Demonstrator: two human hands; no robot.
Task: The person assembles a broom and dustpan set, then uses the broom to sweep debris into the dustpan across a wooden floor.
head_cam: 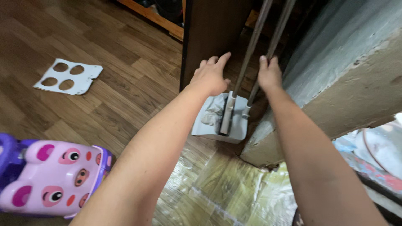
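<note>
While both bare arms stretch far out over the floor, the left hand is spread wide with its fingers flat, touching the edge of a tall dark brown wooden panel. The right hand is curled around a thin grey metal pole. Another grey pole just like it stands just to the left, between the two hands.

Both poles lean up and away. At the bottom they go down into a light grey plastic dustpan that sits on the floor, right under the hands. Some crumpled white paper lies inside it on the left side.

The dustpan sits in a tight gap. The dark panel is on its left, and a rough grey and tan concrete wall is on its right.

A shiny clear plastic sheet covers the near floor. To the left, the brown wooden floor is wide and open. A flat white card with four round holes lies far left on it. A pink and purple plastic toy with a piggy face sits near, at the left.
</note>
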